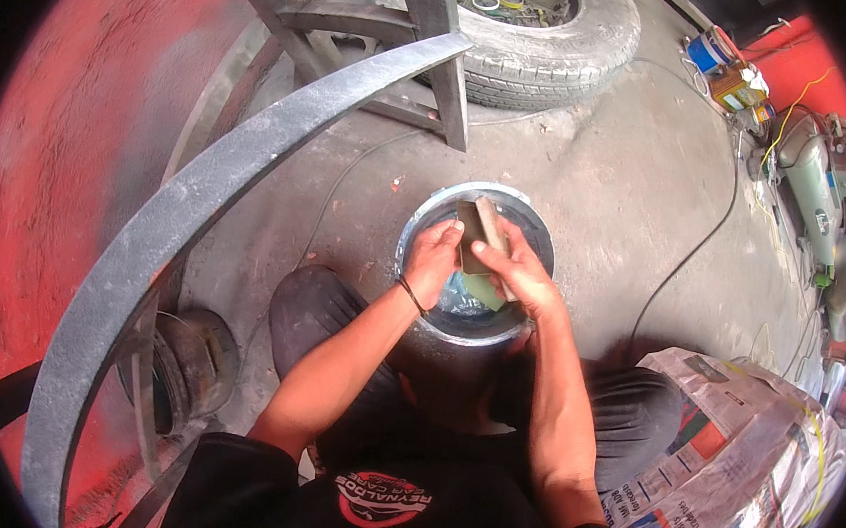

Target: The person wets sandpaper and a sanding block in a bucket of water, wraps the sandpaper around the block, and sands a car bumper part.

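Together above an open bucket [408,238]: a dark sheet [469,236] and a tan block [491,224], both held.
The left hand [430,265] has its fingers closed on the sheet's left edge; the right hand [524,276] has its fingers wrapped around the block, thumb toward the sheet. Block and sheet sit side by side within the bucket's round outline.

Bright, diffuse light across the floor [642,220]; deep shadow in the lap [453,389]; fisheye distortion toward black circular margins
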{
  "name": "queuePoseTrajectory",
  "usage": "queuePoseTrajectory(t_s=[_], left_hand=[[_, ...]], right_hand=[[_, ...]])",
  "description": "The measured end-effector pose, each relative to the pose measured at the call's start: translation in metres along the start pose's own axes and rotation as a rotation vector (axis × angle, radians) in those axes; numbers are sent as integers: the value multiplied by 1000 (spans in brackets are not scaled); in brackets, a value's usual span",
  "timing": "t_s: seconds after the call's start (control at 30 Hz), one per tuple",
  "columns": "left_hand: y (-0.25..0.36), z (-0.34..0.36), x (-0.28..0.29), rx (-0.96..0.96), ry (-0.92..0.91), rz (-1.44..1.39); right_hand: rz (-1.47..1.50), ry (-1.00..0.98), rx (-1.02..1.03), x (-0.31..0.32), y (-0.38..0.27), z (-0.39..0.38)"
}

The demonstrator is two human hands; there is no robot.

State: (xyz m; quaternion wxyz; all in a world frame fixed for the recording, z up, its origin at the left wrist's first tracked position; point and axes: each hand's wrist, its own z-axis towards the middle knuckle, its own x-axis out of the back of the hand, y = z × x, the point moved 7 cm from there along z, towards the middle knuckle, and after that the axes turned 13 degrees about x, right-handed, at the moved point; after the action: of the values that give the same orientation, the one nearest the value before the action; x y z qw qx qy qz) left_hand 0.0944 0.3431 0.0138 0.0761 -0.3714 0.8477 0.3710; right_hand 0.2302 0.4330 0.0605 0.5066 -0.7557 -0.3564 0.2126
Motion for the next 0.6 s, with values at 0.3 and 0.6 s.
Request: queuePoseTrajectory(t_s=[0.3,0.6], left_hand=[[15,26,-3,-238,108,399],[24,24,-7,-387,449,1598]], right_hand=[[216,-10,-109,0,8,-5],[-906,337,268,10,30,6]])
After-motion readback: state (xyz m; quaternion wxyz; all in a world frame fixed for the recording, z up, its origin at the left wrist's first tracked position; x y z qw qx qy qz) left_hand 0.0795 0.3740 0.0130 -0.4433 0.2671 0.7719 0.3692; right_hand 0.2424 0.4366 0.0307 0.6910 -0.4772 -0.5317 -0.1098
